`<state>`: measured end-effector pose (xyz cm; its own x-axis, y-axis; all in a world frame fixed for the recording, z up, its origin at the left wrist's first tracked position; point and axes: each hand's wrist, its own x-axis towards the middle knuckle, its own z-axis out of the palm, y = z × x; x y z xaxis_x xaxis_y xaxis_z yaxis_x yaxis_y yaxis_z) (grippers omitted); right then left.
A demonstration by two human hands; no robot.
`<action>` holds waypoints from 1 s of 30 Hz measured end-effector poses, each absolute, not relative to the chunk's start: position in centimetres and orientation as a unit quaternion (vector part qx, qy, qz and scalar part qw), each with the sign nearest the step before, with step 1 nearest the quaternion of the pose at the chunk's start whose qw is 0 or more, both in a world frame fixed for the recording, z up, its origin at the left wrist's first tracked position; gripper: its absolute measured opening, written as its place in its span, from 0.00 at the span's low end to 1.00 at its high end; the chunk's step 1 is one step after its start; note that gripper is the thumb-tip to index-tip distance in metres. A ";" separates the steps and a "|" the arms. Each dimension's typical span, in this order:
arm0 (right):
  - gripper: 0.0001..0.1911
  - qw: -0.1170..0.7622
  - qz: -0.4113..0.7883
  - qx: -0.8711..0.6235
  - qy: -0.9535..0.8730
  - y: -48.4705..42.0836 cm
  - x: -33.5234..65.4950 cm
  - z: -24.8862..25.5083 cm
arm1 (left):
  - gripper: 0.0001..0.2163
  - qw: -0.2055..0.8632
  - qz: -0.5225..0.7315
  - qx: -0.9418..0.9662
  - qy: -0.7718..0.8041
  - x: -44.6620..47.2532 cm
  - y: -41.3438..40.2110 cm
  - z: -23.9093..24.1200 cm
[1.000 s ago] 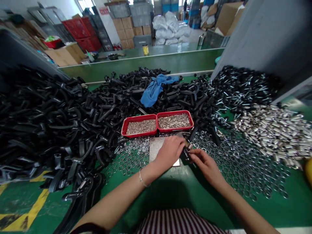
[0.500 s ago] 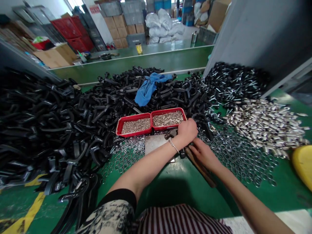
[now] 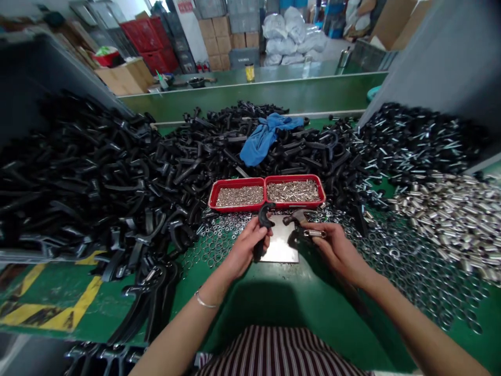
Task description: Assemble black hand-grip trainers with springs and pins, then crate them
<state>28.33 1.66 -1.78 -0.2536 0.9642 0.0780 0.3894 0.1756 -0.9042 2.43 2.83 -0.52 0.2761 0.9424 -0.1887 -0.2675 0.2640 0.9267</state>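
My left hand (image 3: 248,248) is closed around a black hook-shaped part (image 3: 266,215), its curved end pointing up over the metal plate (image 3: 282,243). To the right of the plate, my right hand (image 3: 338,248) pinches a small silver coil spring (image 3: 315,233) between thumb and fingers. A claw hammer (image 3: 300,215) lies on the bench just behind and beneath the right hand; that hand hides part of its handle. The spring and the black part are apart from each other.
Two red trays (image 3: 237,209) of small metal pins stand behind the plate. Heaps of black parts (image 3: 117,177) fill the left and back, with a blue cloth (image 3: 260,141) on top. Metal rings (image 3: 415,271), silver cylinders (image 3: 457,219) and black-headed bolts (image 3: 410,136) spread on the right.
My left hand has uncrossed from the right arm and moved left, now showing the black hook-shaped part. My right hand has left the hammer handle and shows a spring. The view has shifted.
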 end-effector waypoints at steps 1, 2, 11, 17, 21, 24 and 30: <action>0.14 0.386 0.458 -0.484 -0.638 1.5 27.0 -1.8 | 0.18 0.679 0.448 0.404 0.418 2.0 2.2 -0.7; 0.13 0.413 0.509 -0.471 -0.590 1.3 25.6 -1.9 | 0.18 0.669 0.451 0.406 0.429 1.8 1.7 -0.8; 0.20 0.334 0.704 -0.472 -0.412 2.1 20.4 -3.1 | 0.19 0.672 0.442 0.403 0.436 2.8 0.6 -2.4; 0.19 0.321 0.420 -0.549 -0.647 2.6 21.0 -1.1 | 0.19 0.639 0.413 0.417 0.497 2.7 0.1 -2.6; 0.15 0.280 0.341 -0.536 -0.720 2.8 20.4 -0.5 | 0.20 0.589 0.382 0.467 0.537 2.9 0.0 -2.5; 0.14 0.249 0.330 -0.535 -0.737 2.9 20.3 -0.3 | 0.20 0.579 0.354 0.482 0.553 3.2 0.0 -2.4; 0.14 0.284 0.331 -0.537 -0.722 2.3 20.3 -0.7 | 0.18 0.537 0.329 0.538 0.560 4.0 0.1 -1.4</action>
